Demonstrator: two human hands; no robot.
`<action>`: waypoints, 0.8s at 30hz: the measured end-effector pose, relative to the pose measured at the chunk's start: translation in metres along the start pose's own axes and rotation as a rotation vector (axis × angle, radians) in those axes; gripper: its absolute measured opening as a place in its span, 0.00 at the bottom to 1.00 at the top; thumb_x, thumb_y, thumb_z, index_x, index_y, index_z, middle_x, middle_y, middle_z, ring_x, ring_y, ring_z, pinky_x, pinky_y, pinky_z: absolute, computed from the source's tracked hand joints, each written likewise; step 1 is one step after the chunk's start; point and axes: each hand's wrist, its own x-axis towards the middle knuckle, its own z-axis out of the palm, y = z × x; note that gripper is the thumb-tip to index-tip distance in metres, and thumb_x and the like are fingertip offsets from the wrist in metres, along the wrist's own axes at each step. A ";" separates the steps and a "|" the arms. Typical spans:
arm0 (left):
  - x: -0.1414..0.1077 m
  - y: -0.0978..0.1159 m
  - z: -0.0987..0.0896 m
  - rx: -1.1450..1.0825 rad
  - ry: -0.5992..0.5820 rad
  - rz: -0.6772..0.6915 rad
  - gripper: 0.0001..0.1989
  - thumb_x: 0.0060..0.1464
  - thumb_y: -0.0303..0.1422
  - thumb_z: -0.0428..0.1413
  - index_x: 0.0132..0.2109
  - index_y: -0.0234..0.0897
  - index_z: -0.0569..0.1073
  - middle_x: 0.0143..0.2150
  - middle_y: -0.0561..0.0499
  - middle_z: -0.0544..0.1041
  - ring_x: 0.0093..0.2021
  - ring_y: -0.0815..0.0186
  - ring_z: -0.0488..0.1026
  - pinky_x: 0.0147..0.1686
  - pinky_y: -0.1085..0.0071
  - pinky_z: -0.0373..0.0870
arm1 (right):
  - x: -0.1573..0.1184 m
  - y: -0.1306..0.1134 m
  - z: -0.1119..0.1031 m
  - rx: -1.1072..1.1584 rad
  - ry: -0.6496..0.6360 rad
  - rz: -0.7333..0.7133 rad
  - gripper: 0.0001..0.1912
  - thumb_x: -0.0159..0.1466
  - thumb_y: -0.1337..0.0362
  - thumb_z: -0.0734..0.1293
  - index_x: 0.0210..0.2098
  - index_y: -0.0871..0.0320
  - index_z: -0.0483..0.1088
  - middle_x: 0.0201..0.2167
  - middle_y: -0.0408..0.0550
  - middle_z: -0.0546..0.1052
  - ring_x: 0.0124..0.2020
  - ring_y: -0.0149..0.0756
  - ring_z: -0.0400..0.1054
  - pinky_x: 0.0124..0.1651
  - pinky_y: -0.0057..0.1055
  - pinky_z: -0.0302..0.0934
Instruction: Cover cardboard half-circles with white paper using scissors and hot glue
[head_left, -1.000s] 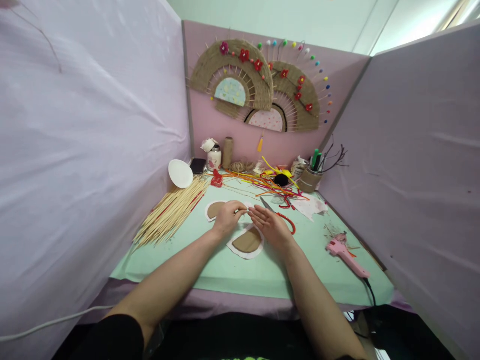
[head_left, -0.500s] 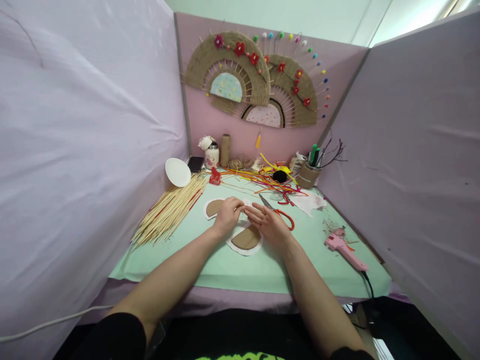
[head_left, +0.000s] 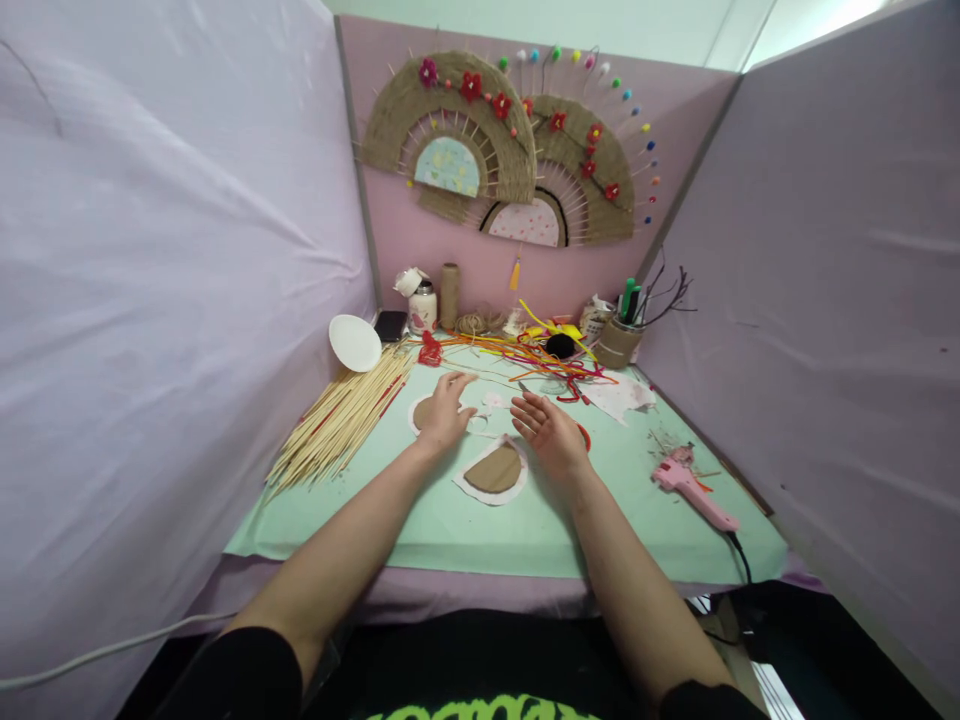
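Two pale lilac cloth partitions, one on the left (head_left: 187, 250) and one on the right (head_left: 810, 300), flank a pink back board (head_left: 690, 115). Between them stands a table (head_left: 420, 525) covered in mint green. Two half-round twine fans hang overlapping on the board: the left fan (head_left: 386, 125) has a pale blue centre, the right fan (head_left: 602, 222) a pink dotted one. A wide bundle of thin sticks (head_left: 341, 420) lies along the table's left side, with a white disc (head_left: 355, 343) tilted at its far end.

The left hand (head_left: 446, 415) hovers over the middle of the table, thumb and fingers parted and slightly curved. The right hand (head_left: 551, 430) faces it, well apart, palm turned inward and fingers extended, pinching nothing.

A pink glue gun (head_left: 694, 490) lies well to the right. The scissors (head_left: 586, 438) are mostly hidden behind the right hand, their red handle showing. Between the forearms, nearest the person, a brown cardboard half-disc (head_left: 495, 469) rests on a larger white piece (head_left: 491, 498); a second half-disc (head_left: 424, 412) sits partly behind the left hand. Smallest is a pale curl (head_left: 478, 426) just beside the left thumb; whether they touch, I cannot tell.
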 end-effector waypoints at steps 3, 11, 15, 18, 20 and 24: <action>-0.001 0.000 0.002 0.044 -0.005 -0.029 0.16 0.47 0.30 0.61 0.46 0.41 0.75 0.56 0.47 0.68 0.48 0.62 0.70 0.44 0.66 0.67 | 0.002 0.004 -0.002 -0.047 0.039 -0.073 0.15 0.57 0.51 0.67 0.38 0.53 0.71 0.46 0.50 0.77 0.45 0.40 0.72 0.44 0.36 0.66; -0.011 0.006 0.001 0.143 -0.249 0.049 0.09 0.51 0.36 0.55 0.38 0.40 0.77 0.45 0.47 0.76 0.48 0.57 0.70 0.49 0.60 0.62 | 0.003 0.010 -0.008 -0.744 0.126 -0.322 0.09 0.56 0.58 0.66 0.33 0.56 0.71 0.35 0.49 0.76 0.36 0.38 0.67 0.43 0.38 0.60; -0.017 0.007 0.002 0.220 -0.481 0.080 0.12 0.46 0.43 0.59 0.33 0.40 0.77 0.41 0.45 0.74 0.49 0.53 0.67 0.49 0.58 0.60 | -0.001 0.015 -0.009 -1.250 0.076 -0.458 0.07 0.59 0.62 0.63 0.33 0.55 0.73 0.40 0.51 0.74 0.45 0.44 0.64 0.48 0.43 0.52; -0.019 0.006 0.004 0.244 -0.536 0.106 0.16 0.40 0.46 0.62 0.33 0.41 0.76 0.41 0.45 0.72 0.50 0.51 0.66 0.48 0.59 0.61 | -0.002 0.019 -0.008 -1.413 0.012 -0.463 0.07 0.61 0.61 0.63 0.35 0.53 0.74 0.41 0.51 0.74 0.48 0.47 0.60 0.48 0.44 0.49; -0.019 0.006 0.004 0.252 -0.529 0.113 0.17 0.39 0.46 0.63 0.33 0.40 0.75 0.41 0.45 0.72 0.49 0.50 0.66 0.47 0.59 0.61 | -0.002 0.021 -0.006 -1.481 -0.025 -0.462 0.06 0.61 0.62 0.64 0.33 0.53 0.74 0.40 0.51 0.74 0.47 0.48 0.59 0.47 0.44 0.48; -0.018 0.008 0.003 0.202 -0.496 0.076 0.22 0.37 0.45 0.64 0.39 0.38 0.73 0.41 0.45 0.73 0.46 0.52 0.69 0.44 0.60 0.64 | -0.002 0.019 -0.002 -1.481 -0.034 -0.515 0.07 0.62 0.64 0.62 0.31 0.54 0.71 0.39 0.51 0.74 0.46 0.46 0.60 0.48 0.43 0.48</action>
